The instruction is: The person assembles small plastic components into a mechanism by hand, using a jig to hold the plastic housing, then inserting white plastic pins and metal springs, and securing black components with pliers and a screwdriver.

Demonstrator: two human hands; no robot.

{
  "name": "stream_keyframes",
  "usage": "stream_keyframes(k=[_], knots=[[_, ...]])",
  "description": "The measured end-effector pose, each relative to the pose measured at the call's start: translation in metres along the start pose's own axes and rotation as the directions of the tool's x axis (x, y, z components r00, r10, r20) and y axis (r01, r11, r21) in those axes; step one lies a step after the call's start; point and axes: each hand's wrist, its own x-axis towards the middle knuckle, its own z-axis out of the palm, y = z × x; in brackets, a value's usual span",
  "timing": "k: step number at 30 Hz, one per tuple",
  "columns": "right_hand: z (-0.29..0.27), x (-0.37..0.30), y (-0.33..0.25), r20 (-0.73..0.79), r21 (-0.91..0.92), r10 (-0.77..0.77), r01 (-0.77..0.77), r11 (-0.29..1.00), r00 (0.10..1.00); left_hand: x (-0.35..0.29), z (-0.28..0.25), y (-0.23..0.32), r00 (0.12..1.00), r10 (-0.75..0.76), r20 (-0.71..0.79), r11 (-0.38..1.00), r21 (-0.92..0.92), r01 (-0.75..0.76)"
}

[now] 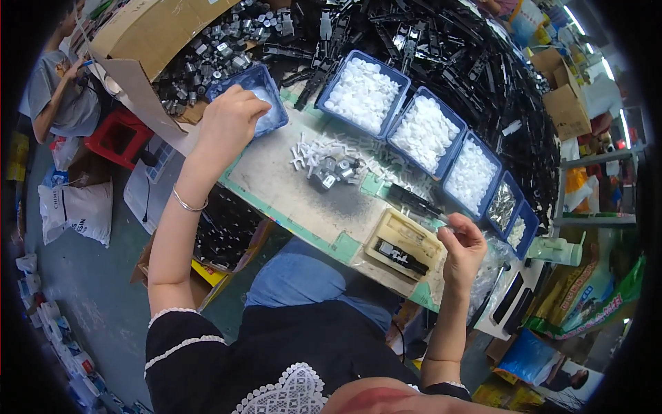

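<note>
My left hand (234, 119) is over the leftmost blue bin (276, 93), its fingers drawn together; their tips are partly hidden, and any small piece in them cannot be made out. At the right of the bench, my right hand (464, 248) has thumb and forefinger pinched together, with something tiny and indistinct by the tips. Beside that hand sits a cream fixture block (380, 264), with a black moulded part (400, 257) lying in its recess. A second long black part (416, 201) rests just beyond the block.
White plastic pieces (317, 153) and grey metal-looking pieces (336, 171) lie loose on the worktop (276, 176). Blue bins (383, 131) of small parts line its far side. Behind them are heaped black parts (455, 48). Another person (65, 93) is at far left.
</note>
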Motion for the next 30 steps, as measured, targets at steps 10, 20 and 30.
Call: stream_keyframes(k=[10,20,30], knots=[[0.018,-0.002,-0.017,0.084,-0.028,-0.032,0.034,0.999,0.996,-0.002,0.008,-0.003,0.99,0.128,0.051,0.989,0.066,-0.131],[0.046,-0.013,-0.038,0.225,-0.001,-0.13,0.134,0.991,0.966,-0.015,-0.008,0.09,0.858,-0.299,0.417,0.114,-0.877,0.466],[0.049,-0.021,-0.031,0.243,0.099,-0.1,0.078,0.992,0.965,-0.02,0.022,0.152,0.818,-0.106,0.566,-0.158,-0.822,0.548]])
